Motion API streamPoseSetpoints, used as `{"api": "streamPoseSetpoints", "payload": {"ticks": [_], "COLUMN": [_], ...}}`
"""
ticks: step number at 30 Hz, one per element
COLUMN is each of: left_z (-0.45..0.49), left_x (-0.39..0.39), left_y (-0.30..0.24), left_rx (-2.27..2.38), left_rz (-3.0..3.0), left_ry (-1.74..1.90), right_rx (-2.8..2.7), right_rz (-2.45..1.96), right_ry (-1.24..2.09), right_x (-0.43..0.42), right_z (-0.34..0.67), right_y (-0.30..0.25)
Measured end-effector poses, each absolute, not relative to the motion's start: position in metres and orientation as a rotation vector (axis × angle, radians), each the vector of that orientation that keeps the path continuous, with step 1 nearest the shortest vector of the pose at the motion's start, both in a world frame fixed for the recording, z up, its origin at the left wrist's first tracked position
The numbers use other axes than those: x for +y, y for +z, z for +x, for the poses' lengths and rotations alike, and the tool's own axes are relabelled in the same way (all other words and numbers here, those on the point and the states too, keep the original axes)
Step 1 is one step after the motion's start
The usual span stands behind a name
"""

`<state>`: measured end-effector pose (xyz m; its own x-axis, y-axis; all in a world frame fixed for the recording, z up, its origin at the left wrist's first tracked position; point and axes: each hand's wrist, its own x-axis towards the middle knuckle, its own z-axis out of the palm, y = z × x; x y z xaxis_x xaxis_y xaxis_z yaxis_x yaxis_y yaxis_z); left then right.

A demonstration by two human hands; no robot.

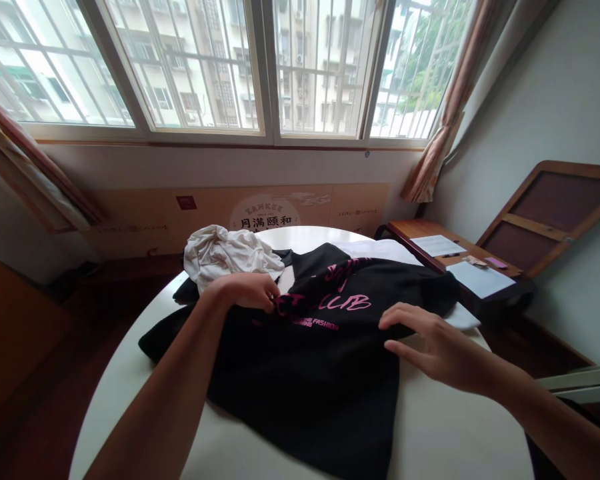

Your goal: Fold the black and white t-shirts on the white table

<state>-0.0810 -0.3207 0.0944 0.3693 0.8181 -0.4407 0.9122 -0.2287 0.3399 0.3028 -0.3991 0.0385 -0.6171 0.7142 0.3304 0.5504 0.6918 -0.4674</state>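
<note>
A black T-shirt (310,373) with pink lettering lies spread over the round white table (440,427). My left hand (247,291) rests near the shirt's middle, fingers curled and pinching the black fabric beside the pink print. Over the shirt's right edge my right hand (433,343) reaches in with fingers stretched out and slightly apart, touching or just above the cloth and holding nothing. A crumpled white garment (227,255) sits at the far left of the table, just beyond my left hand.
A low wooden side table (415,233) with papers (480,277) stands to the right. A framed wooden panel (555,217) leans on the right wall. A long cardboard box (230,213) lies under the barred window (260,67). Curtains hang at both sides.
</note>
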Motion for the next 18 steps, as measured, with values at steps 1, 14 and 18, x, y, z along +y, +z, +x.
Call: {"api": "streamPoseSetpoints", "payload": {"ticks": [1,14,18], "left_z": [-0.069,-0.028,-0.007], "left_x": [-0.327,-0.257,-0.247], "left_y": [0.098,0.041,0.031], "left_rx": [1.348,2.067,1.97], "left_rz": [2.108,1.968,1.99], "left_ry": [-0.253,0.2,0.22], "right_rx": [-2.409,-2.246,-2.213], "right_rz": [-0.99,-0.728,-0.723], "right_ry": [0.381,0.14,0.123], "right_x": [-0.397,-0.388,-0.389], "right_z": [0.301,0.274,0.277], "right_y": [0.029,-0.031,-0.029]}}
